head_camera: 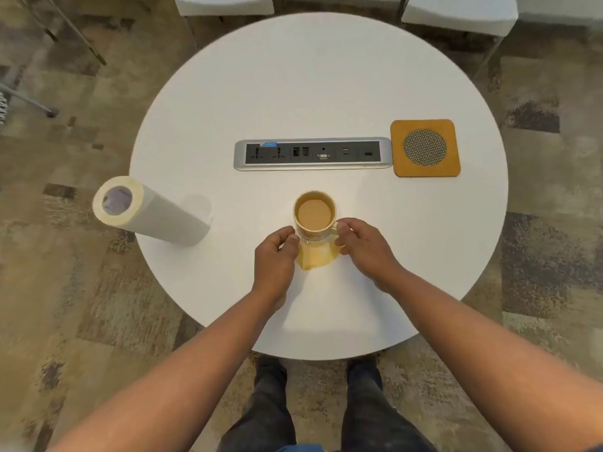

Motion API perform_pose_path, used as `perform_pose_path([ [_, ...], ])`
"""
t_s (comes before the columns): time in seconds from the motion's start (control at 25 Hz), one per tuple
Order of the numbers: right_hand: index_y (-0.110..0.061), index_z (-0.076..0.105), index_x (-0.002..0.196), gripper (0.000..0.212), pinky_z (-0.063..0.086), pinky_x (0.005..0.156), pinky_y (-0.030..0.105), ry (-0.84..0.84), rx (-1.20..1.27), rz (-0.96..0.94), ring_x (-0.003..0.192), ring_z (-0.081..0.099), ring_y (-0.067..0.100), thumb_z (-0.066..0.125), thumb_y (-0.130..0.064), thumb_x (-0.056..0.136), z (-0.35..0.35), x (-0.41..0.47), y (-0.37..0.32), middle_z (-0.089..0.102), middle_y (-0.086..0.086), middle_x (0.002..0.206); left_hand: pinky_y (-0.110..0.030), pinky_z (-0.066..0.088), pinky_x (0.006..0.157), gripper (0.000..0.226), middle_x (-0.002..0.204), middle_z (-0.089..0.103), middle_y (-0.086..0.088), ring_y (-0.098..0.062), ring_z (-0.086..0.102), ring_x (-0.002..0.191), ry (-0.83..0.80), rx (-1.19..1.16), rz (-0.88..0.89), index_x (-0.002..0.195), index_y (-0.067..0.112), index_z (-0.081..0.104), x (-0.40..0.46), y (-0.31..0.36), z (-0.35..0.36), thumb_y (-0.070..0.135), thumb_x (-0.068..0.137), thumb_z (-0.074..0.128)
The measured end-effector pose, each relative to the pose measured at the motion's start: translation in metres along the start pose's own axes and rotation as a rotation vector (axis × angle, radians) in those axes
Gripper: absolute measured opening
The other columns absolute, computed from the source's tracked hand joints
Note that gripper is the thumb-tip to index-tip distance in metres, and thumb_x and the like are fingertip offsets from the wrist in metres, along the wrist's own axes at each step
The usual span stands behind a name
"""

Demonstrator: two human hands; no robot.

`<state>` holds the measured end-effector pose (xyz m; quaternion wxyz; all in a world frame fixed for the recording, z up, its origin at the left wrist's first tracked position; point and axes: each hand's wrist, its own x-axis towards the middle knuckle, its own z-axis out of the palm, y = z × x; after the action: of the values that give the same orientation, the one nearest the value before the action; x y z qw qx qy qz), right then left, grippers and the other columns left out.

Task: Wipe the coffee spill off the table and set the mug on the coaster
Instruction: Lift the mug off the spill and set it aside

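Observation:
A cream mug (315, 213) full of milky coffee stands on the round white table (326, 76), near its front middle. A tan coffee spill (315, 256) spreads from under the mug toward me. My left hand (274, 256) is curled against the mug's left side, with thumb and forefinger touching the wall. My right hand (365, 246) has its fingers closed at the handle on the mug's right side. An orange square coaster (425, 147) with a patterned round centre lies to the far right, apart from the mug.
A paper towel roll (146, 210) stands at the table's left edge. A silver power and socket strip (312, 154) is set in the table's middle, next to the coaster. Two white seats (225, 3) stand beyond the far edge. My legs are under the near edge.

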<state>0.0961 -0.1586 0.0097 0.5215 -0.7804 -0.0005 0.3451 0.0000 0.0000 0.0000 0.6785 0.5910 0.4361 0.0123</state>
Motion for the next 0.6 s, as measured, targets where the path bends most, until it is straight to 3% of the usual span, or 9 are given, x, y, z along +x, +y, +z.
perform_pose_path([
  [0.08, -0.025, 0.067, 0.104, 0.021, 0.049, 0.073, 0.025, -0.048, 0.005, 0.054, 0.081, 0.063, 0.016, 0.051, -0.038, 0.101, -0.002, 0.007, -0.004, 0.071, 0.004, 0.1, -0.045, 0.053, 0.104, 0.019, 0.115, 0.075, 0.0, -0.022, 0.069, 0.113, 0.022, -0.017, -0.004, 0.112, 0.025, 0.073, 0.006, -0.002, 0.003, 0.018, 0.096, 0.065],
  [0.2, -0.022, 0.066, 0.097, 0.021, 0.047, 0.074, 0.025, -0.115, -0.004, 0.099, 0.081, 0.062, 0.015, 0.051, -0.035, 0.102, -0.006, 0.015, -0.005, 0.071, 0.007, 0.104, -0.042, 0.055, 0.101, 0.025, 0.116, 0.075, -0.002, -0.024, 0.068, 0.113, 0.052, -0.031, -0.015, 0.118, 0.018, 0.072, 0.011, -0.004, 0.008, 0.013, 0.096, 0.064],
  [0.48, -0.011, 0.064, 0.091, 0.023, 0.047, 0.076, 0.025, -0.179, -0.004, 0.036, 0.081, 0.059, 0.014, 0.049, -0.023, 0.103, -0.007, 0.021, 0.002, 0.067, 0.005, 0.091, -0.019, 0.056, 0.078, 0.024, 0.111, 0.074, 0.002, -0.015, 0.07, 0.104, 0.154, -0.031, -0.009, 0.117, 0.015, 0.071, 0.006, 0.001, 0.021, 0.008, 0.097, 0.061],
  [0.6, -0.006, 0.065, 0.092, 0.027, 0.048, 0.08, 0.028, -0.172, -0.056, 0.004, 0.082, 0.061, 0.012, 0.049, -0.024, 0.104, -0.003, 0.019, 0.009, 0.071, 0.009, 0.094, -0.024, 0.059, 0.081, 0.027, 0.107, 0.074, 0.002, -0.017, 0.071, 0.101, 0.182, 0.008, 0.015, 0.119, 0.016, 0.07, 0.003, 0.001, 0.024, 0.007, 0.097, 0.057],
])
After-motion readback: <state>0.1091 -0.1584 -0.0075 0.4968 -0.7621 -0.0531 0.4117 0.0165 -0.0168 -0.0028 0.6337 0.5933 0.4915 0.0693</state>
